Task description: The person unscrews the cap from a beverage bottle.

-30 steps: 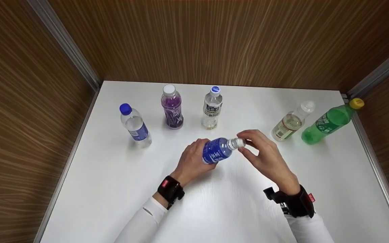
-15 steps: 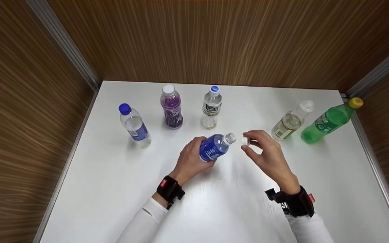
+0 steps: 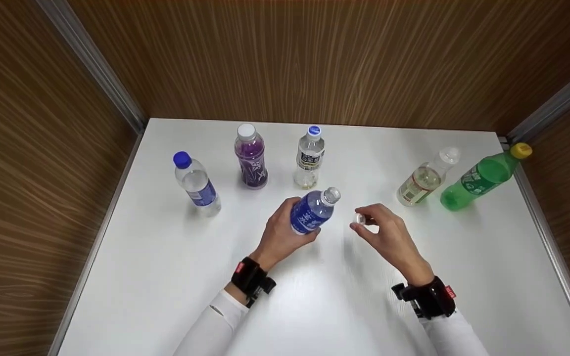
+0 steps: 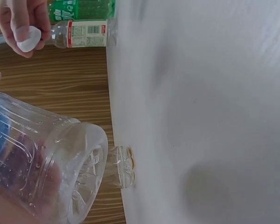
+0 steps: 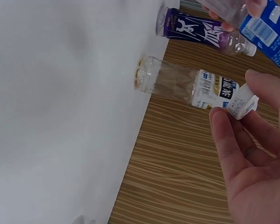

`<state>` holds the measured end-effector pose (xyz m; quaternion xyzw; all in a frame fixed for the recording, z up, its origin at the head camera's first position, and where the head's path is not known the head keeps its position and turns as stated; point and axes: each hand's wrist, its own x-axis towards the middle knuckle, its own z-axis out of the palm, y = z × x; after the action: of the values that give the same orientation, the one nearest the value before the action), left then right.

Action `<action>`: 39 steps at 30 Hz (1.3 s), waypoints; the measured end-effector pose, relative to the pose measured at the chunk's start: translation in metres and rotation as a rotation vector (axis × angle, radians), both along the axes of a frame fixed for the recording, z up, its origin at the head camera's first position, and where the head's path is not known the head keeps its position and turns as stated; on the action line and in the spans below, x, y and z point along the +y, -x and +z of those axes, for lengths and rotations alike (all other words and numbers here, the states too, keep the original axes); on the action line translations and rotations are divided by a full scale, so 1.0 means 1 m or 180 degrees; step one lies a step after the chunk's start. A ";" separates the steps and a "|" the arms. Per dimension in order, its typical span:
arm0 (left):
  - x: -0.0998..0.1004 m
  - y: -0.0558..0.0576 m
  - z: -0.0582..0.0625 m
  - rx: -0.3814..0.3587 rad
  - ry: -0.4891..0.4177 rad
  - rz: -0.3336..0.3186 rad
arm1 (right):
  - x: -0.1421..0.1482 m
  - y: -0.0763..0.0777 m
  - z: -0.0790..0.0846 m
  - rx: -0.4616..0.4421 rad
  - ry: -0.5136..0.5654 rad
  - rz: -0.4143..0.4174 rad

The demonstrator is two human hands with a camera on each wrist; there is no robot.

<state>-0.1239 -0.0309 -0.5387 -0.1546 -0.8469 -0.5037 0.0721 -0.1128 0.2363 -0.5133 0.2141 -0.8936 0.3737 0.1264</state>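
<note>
We see first the wood-grain panels (image 3: 305,64), which rise behind the white worktop (image 3: 141,277) and at its two sides. Over this worktop reach both forearms, in white sleeves (image 3: 211,326). On the right side stands a yellow-capped green soda bottle (image 3: 480,180), just beside a white-capped clear bottle (image 3: 419,187). Farther to the left stand a purple drink bottle (image 3: 253,163), a blue-capped water bottle (image 3: 198,188) and a slim clear bottle (image 3: 309,160). In front of the slim one, the left hand (image 3: 281,232) holds the blue-labelled bottle (image 3: 309,213) above the worktop; its grip is curled round the body, and the bottle leans with its neck (image 3: 330,196) to the right. Near this neck, but apart from it, the right hand (image 3: 388,236) has a narrow grip: thumb and fingers (image 3: 373,210) pinch a small white screw cap (image 3: 359,218), on which we notice, in the right wrist view, printed characters.
</note>
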 end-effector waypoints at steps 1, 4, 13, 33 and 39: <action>0.000 0.000 0.001 -0.0032 -0.0029 -0.0002 | 0.000 0.000 -0.002 -0.0031 -0.0031 -0.0007; 0.002 0.001 0.003 -0.0130 -0.0121 -0.0007 | 0.000 0.000 -0.009 -0.0100 -0.0174 -0.0042; 0.001 0.004 0.001 -0.0133 -0.0299 0.0052 | 0.001 -0.002 -0.031 -0.0134 -0.0751 -0.0051; -0.002 0.004 0.000 -0.0130 -0.0407 0.0041 | 0.003 -0.005 -0.050 -0.0341 -0.1276 0.0109; -0.002 0.004 0.000 -0.0127 -0.0442 0.0062 | 0.004 -0.006 -0.053 -0.0488 -0.1316 0.0089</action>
<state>-0.1277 -0.0328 -0.5382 -0.1309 -0.8126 -0.5635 0.0706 -0.1068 0.2407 -0.5664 0.2188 -0.9551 0.1994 0.0064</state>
